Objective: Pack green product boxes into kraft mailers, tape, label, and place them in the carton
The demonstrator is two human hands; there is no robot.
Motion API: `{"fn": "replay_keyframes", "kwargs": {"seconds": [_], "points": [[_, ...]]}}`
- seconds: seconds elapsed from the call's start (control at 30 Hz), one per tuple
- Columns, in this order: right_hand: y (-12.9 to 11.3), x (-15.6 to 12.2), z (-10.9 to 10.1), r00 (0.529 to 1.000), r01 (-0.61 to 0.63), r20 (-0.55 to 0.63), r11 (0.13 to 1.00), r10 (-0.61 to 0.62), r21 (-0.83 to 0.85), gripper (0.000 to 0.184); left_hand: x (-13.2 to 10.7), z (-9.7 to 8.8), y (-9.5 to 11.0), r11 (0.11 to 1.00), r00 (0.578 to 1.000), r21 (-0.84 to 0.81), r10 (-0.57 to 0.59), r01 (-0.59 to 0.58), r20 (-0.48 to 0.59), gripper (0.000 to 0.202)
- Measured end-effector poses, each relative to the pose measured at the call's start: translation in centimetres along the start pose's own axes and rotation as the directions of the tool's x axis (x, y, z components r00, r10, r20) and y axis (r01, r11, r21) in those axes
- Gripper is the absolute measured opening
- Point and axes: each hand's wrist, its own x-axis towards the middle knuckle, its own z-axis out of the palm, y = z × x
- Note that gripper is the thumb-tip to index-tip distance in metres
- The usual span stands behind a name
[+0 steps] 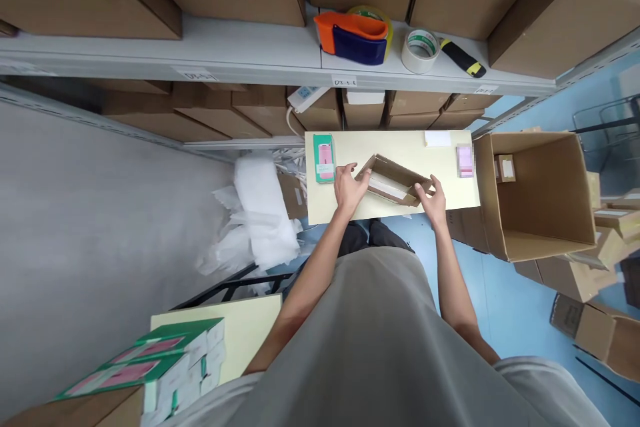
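Observation:
A small open cardboard box [385,187] is tilted over the pale yellow table [335,205], between my two hands. My left hand [349,188] grips its left end, thumb toward the inner side. At the right end, my right hand [434,200] has its thumb and fingers closed on the box wall. A white patch shows along the box's near side. Left of my left hand lies a green box with a pink picture [324,159]. A pink and white packet [465,161] and a white paper slip [437,139] lie on the table's right part.
A large open carton [545,193] holding a small box stands at right. On the shelf [250,47] sit a tape dispenser [355,37], a tape roll [421,51] and a utility knife [463,57]. White foam wrap [265,210] is at left; green boxes [150,360] are stacked behind.

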Motion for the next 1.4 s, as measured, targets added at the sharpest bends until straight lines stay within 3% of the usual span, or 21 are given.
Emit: {"fn": "replay_keyframes", "kwargs": {"seconds": [0.23, 0.37, 0.53, 0.73, 0.9, 1.1, 1.17, 1.27, 1.33, 1.4], "points": [[-0.5, 1.5, 0.8, 0.981, 0.146, -0.097, 0.969, -0.168, -0.200, 0.066, -1.5, -0.9, -0.8, 1.000, 0.997, -0.014, 0.002, 0.000, 0.075, 0.045], [-0.6, 3.1, 0.6, 0.971, 0.206, -0.076, 0.956, -0.226, -0.208, 0.062, -2.9, -1.7, -1.1, 0.999, 0.998, -0.051, 0.020, -0.017, 0.062, 0.037], [-2.2, 6.4, 0.2, 0.970, 0.244, 0.052, 0.946, -0.238, -0.214, 0.061, -4.0, -1.5, -0.1, 0.995, 0.998, -0.082, 0.055, -0.052, 0.032, 0.021], [-4.4, 10.6, 1.0, 0.942, 0.311, 0.193, 0.930, -0.274, -0.197, 0.059, -4.7, 0.1, 1.7, 0.998, 0.999, 0.037, 0.048, -0.048, 0.006, 0.014], [-5.0, 11.5, 2.1, 0.905, 0.345, 0.307, 0.930, -0.293, -0.130, 0.067, -4.7, 0.9, 2.1, 0.998, 0.998, 0.020, 0.065, -0.066, 0.022, 0.017], [-3.8, 10.8, 1.4, 0.873, 0.407, 0.300, 0.913, -0.384, -0.018, 0.065, -4.6, 0.7, 1.6, 0.992, 0.973, -0.068, 0.116, -0.104, 0.200, 0.024], [-2.9, 10.7, 0.8, 0.871, 0.443, 0.260, 0.895, -0.418, -0.046, 0.057, -4.4, 0.8, 1.6, 0.998, 0.983, -0.048, 0.057, -0.050, 0.177, 0.046], [-1.3, 10.6, 0.1, 0.866, 0.459, 0.263, 0.885, -0.425, -0.080, 0.045, -3.6, 1.2, 1.7, 1.000, 0.998, 0.024, 0.008, -0.010, 0.056, 0.078], [-0.4, 10.5, -0.1, 0.855, 0.454, 0.311, 0.889, -0.415, -0.063, 0.041, -2.8, 1.5, 1.7, 0.995, 0.998, 0.083, 0.058, -0.059, 0.010, 0.073], [0.4, 10.4, 0.0, 0.847, 0.425, 0.358, 0.905, -0.393, -0.012, 0.038, -1.9, 2.0, 1.6, 0.986, 0.994, 0.130, 0.107, -0.108, 0.021, 0.046]]}}
